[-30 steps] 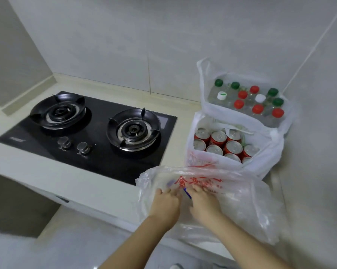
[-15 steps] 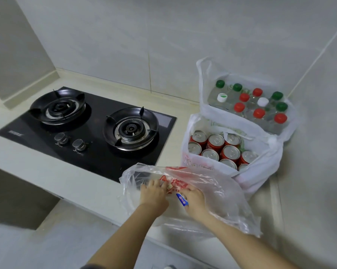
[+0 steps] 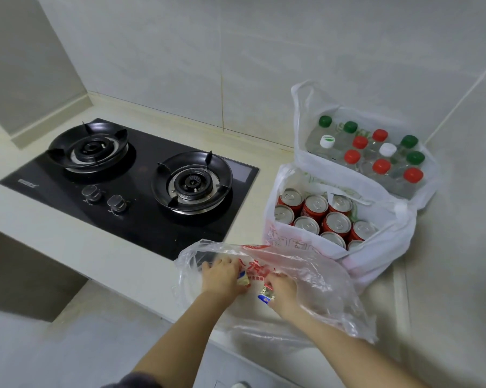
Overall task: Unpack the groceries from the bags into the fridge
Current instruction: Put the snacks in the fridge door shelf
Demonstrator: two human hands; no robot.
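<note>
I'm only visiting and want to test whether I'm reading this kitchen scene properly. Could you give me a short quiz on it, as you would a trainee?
1. True or false: the bag of cans stands nearer the person than the bag of bottles.
2. How many knobs does the stove have? A one, B two, C four.
3. Fill in: the left hand and right hand both reach into the ___ plastic bag.
Key: 1 true; 2 B; 3 clear.
</note>
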